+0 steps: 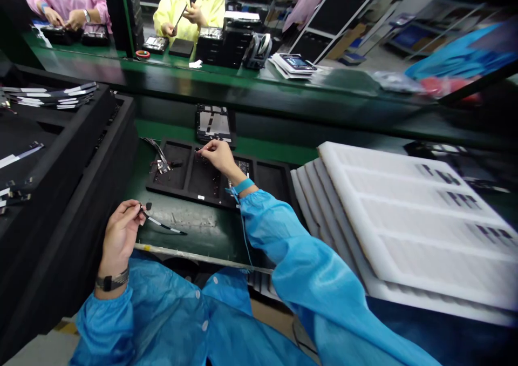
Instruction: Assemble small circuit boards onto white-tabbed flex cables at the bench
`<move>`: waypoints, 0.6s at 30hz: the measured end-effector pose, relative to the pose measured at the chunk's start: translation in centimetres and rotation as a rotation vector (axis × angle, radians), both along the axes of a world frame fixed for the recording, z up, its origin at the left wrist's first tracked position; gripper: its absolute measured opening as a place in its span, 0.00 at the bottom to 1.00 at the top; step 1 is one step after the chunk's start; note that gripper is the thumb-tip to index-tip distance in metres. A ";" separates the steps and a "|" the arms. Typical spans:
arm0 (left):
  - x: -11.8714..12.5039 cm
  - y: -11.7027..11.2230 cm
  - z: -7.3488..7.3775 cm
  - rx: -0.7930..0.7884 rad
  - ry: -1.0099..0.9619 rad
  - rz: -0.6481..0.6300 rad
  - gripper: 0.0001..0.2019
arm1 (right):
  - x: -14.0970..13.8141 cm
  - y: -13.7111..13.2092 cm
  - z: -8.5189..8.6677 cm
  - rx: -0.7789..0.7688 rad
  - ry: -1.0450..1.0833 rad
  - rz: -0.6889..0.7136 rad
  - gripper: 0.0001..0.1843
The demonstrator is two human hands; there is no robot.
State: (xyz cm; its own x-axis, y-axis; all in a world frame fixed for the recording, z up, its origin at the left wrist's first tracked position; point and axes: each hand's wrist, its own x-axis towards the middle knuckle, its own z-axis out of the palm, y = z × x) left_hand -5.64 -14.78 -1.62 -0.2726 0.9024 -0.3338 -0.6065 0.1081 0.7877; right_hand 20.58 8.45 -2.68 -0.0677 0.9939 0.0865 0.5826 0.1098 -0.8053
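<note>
My left hand (123,228) pinches one end of a thin black-and-white flex cable (164,225), whose strip hangs out to the right over the green bench. A small black piece sits by the fingertips at that end. My right hand (218,155) is closed in a pinch above the black foam tray (201,198), at its second compartment. Between those fingertips is a tiny dark part (198,151), too small to name. Small parts with thin reddish wires (216,182) lie in that compartment. Wired pieces (164,166) rest in the left one, and circuit boards (244,168) in the one right of it.
An opened tablet-like device (213,123) lies behind the tray. Large black foam trays (81,134) with flex cables (52,95) stand stacked at left. White foam trays (364,209) are piled at right. Across the raised green shelf (162,74), people work at devices.
</note>
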 end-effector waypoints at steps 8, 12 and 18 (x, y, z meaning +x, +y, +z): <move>1.2 0.7 0.4 -0.006 -0.003 -0.030 0.17 | 2.9 -2.2 0.8 0.006 0.143 0.097 0.10; 1.4 0.6 0.4 -0.022 0.002 -0.029 0.18 | 4.2 -3.1 1.3 0.080 0.176 0.077 0.12; 1.9 0.6 0.3 -0.009 0.023 -0.044 0.18 | 4.3 -5.0 1.7 -0.030 0.308 0.138 0.17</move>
